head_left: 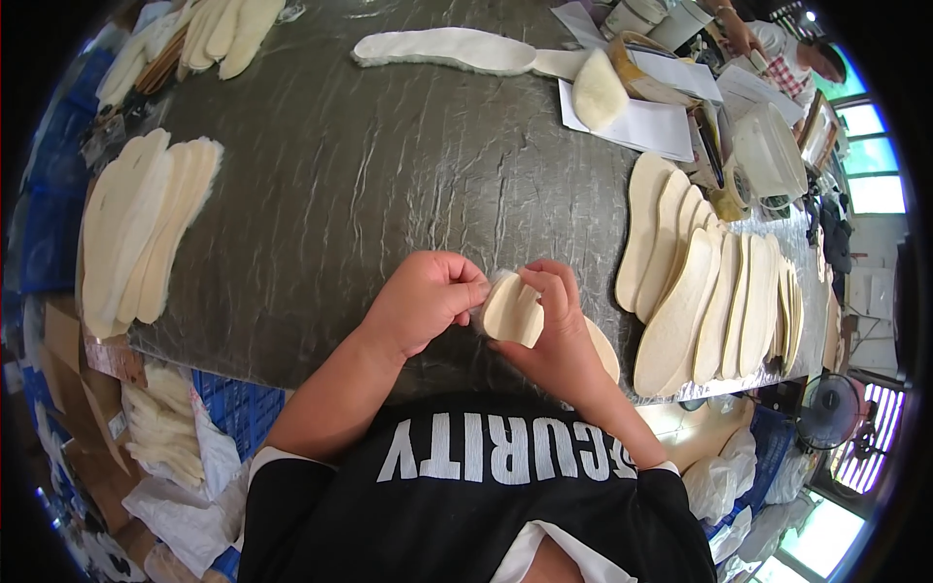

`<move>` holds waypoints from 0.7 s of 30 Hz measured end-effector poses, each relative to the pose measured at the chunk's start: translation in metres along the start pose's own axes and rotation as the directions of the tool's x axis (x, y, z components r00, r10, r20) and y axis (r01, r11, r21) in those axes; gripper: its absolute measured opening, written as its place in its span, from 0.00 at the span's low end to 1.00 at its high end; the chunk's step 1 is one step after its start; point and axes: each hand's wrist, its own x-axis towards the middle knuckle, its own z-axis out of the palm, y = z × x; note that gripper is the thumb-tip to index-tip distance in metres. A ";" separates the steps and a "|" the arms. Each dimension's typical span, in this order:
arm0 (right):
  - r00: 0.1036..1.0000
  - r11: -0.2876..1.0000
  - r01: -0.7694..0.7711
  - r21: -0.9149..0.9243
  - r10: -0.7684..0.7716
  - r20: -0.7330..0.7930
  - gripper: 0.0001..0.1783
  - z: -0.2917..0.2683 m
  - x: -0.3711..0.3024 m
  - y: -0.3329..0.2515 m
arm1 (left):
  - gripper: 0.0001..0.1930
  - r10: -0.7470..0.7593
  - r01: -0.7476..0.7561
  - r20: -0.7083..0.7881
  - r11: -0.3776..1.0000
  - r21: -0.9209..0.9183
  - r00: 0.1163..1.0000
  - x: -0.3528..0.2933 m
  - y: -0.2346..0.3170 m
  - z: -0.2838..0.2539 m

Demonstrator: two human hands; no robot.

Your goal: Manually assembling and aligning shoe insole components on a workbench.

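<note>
— How's your grip?

— My left hand (423,301) and right hand (556,325) both pinch a folded cream insole (513,311), fingers curled, wrists bent inward.

— Where is it?

— Above the near edge of the grey surface (389,175), with the insole row (709,291) to the right and the insole stack (141,228) at far left.

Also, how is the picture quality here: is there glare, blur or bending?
Head view: daylight glares white off the wrinkled grey table; straight edges bend toward the dark round rim; both hands, left hand and right hand, and the cream insole between them look sharp; the bright windows are washed out.
</note>
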 end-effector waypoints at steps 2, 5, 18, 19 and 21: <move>1.000 1.000 0.020 -0.011 -0.020 0.001 0.46 -0.001 0.002 -0.002 | 0.04 0.013 -0.014 0.001 0.993 0.114 1.000 -0.001 0.006 0.000; 0.999 0.999 0.052 0.008 -0.052 -0.005 0.44 -0.004 0.005 0.000 | 0.04 0.034 -0.033 0.001 0.957 0.288 0.999 -0.003 0.016 0.000; 0.982 0.977 0.179 0.113 -0.170 -0.081 0.23 -0.002 0.021 0.002 | 0.04 0.137 -0.104 -0.031 0.867 0.487 0.990 -0.002 0.016 0.001; 0.982 0.977 0.179 0.115 -0.170 -0.084 0.23 -0.001 0.021 0.004 | 0.04 0.137 -0.105 -0.031 0.866 0.490 0.990 -0.001 0.015 0.001; 0.968 0.969 0.205 0.138 -0.181 -0.172 0.18 0.001 0.022 0.006 | 0.04 0.082 -0.055 -0.042 0.897 0.438 0.996 0.002 0.009 0.000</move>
